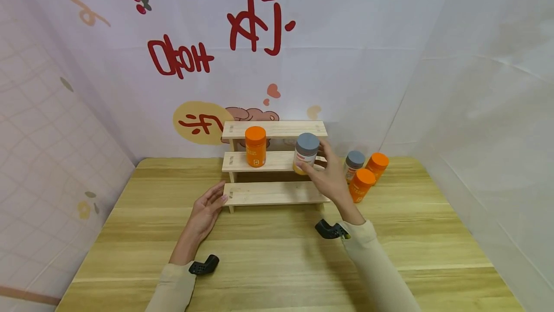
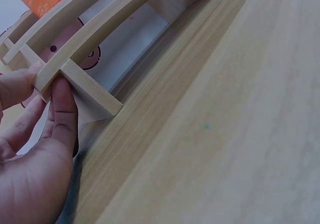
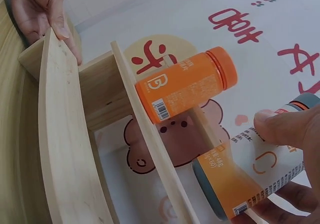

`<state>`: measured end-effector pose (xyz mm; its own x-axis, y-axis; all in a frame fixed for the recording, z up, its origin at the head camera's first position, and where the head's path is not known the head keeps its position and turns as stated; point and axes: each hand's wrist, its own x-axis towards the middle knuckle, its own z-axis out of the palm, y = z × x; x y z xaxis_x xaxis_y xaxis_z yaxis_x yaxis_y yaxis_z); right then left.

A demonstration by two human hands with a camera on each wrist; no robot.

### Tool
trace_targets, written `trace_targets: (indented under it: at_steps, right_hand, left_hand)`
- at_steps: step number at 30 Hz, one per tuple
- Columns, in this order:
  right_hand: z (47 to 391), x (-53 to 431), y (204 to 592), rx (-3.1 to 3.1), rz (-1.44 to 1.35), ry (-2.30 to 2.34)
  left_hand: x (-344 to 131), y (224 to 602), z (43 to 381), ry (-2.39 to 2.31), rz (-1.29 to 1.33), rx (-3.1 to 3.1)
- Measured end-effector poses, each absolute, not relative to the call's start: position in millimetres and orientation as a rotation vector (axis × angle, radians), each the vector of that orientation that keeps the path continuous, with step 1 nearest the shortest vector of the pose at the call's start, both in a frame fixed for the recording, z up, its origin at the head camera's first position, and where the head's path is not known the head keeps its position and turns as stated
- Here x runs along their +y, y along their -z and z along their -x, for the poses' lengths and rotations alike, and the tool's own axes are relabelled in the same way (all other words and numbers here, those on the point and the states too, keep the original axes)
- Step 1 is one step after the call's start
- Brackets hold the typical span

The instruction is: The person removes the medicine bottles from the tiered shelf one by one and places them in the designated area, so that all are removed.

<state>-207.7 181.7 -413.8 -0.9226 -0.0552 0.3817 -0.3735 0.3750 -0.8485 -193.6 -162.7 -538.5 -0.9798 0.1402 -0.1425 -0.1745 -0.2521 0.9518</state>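
Wooden three-tier shelf (image 1: 235, 161): the left hand (image 1: 207, 211) pinches its near step (image 1: 272, 193) at left; the right hand (image 1: 332, 177) grips a grey-lidded "C" bottle (image 1: 307, 147), right of an orange "B" bottle (image 1: 256, 147).

The glossy, yellowish wood-grain tabletop (image 1: 259, 264) is being brightly lit in the head view, soft shadows being cast beneath the three-tier pale wooden shelf (image 1: 277, 193). Both wrist views are being rendered dimmer (and cooler), the shelf being bowed by lens distortion.
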Motion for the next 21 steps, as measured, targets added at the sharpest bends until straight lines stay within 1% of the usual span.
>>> trace_targets:
  at_steps: [21]
  right_hand:
    - [187,221,415,-2.322,-0.357,-1.507]
  left_hand:
    - [-163,541,195,-2.345,0.024,1.787]
